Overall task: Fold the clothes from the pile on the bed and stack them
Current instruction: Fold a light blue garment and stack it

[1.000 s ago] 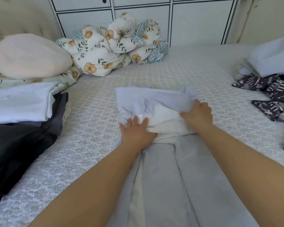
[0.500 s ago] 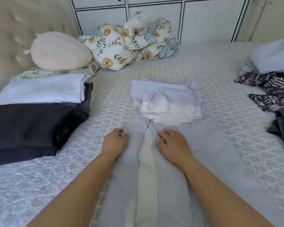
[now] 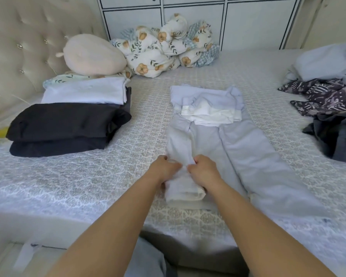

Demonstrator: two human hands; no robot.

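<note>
Both hands slid nearer along the pale grey trousers [image 3: 246, 156], and the left leg's cuff got doubled back. Left hand [image 3: 164, 169] and right hand [image 3: 203, 169] pinched that fold, mid-bed [image 3: 88, 186].

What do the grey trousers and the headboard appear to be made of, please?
Grey trousers: soft matte cloth, probably cotton knit; it creases and bunches under the fingers. Headboard: buttoned padding with a slight sheen, likely faux leather; cannot be sure.
</note>
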